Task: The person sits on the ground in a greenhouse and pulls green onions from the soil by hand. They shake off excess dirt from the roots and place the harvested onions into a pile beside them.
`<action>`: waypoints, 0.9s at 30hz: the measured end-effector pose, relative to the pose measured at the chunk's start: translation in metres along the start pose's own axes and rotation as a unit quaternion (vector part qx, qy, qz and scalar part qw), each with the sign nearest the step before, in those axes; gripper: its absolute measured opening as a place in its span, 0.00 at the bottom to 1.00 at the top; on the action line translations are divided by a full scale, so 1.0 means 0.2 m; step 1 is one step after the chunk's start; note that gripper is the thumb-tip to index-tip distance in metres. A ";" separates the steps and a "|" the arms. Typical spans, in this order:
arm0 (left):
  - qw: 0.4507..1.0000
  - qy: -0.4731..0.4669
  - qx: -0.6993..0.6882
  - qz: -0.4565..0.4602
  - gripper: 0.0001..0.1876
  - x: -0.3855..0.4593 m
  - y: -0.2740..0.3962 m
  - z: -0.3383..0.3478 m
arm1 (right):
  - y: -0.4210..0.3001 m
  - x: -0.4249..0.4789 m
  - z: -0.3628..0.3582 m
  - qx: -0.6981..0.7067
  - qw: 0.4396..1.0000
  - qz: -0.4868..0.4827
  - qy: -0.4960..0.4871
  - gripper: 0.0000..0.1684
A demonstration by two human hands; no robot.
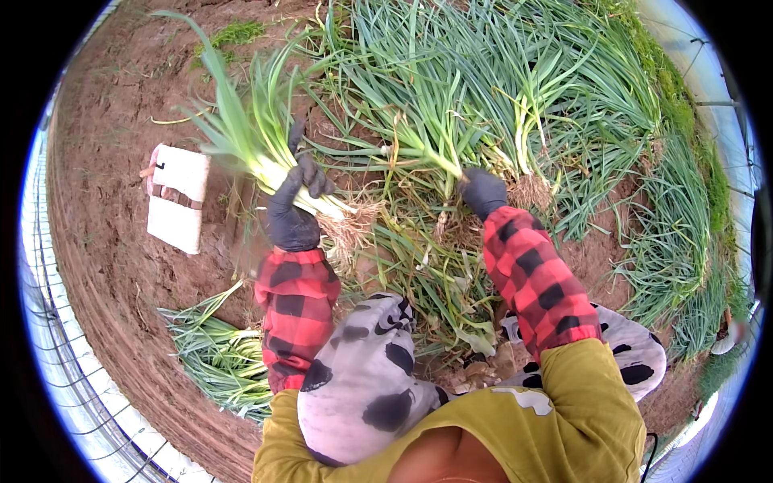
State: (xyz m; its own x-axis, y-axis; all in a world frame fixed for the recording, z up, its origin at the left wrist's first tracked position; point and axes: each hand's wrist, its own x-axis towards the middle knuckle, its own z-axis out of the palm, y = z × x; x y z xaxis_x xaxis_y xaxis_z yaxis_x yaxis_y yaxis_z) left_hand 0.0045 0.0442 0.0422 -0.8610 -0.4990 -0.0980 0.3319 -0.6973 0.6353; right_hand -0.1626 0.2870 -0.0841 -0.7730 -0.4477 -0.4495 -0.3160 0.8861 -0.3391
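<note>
My left hand [296, 202], in a dark glove, is closed around a bunch of green onion-like plants [263, 163] with white stems and brown roots. The leaves point up and to the left and are partly blurred; the roots hang at the lower right. My right hand [483, 193], gloved too, has its fingers at the root end of a green stalk [444, 163] lying on the pile. Just right of it stands a small rooted clump [525, 139]. Between the hands, loose leaves and roots [441, 284] cover the ground.
A large heap of the green plants [483, 54] spreads across the top and right. Another pile [223, 362] lies at lower left, beside my sleeve. A white padded object with a brown strap [175, 223] rests on bare soil at left. Plastic sheeting [78, 386] and wire border the ground.
</note>
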 end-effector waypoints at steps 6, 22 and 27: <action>0.995 0.088 -0.031 -0.043 0.33 -0.10 -0.15 -0.20 | -0.05 -0.11 -0.18 0.120 0.990 -0.054 0.051 0.19; 0.932 0.257 0.150 -0.208 0.07 -0.15 -0.44 -0.11 | -0.28 -0.63 0.21 0.519 0.839 -0.011 -0.163 0.15; 0.933 0.253 0.156 -0.203 0.05 -0.16 -0.56 -0.20 | -0.36 -0.42 0.21 0.431 0.897 -0.084 -0.058 0.26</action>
State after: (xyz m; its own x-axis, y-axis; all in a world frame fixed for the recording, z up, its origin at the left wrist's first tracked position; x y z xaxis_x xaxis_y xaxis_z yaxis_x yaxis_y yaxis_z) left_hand 0.0102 0.1185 -0.0564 -0.5737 -0.4604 -0.6774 -0.1785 -0.7369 0.6520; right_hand -0.0527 0.2560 -0.0562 -0.6762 -0.6194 -0.3989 0.1589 0.4061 -0.8999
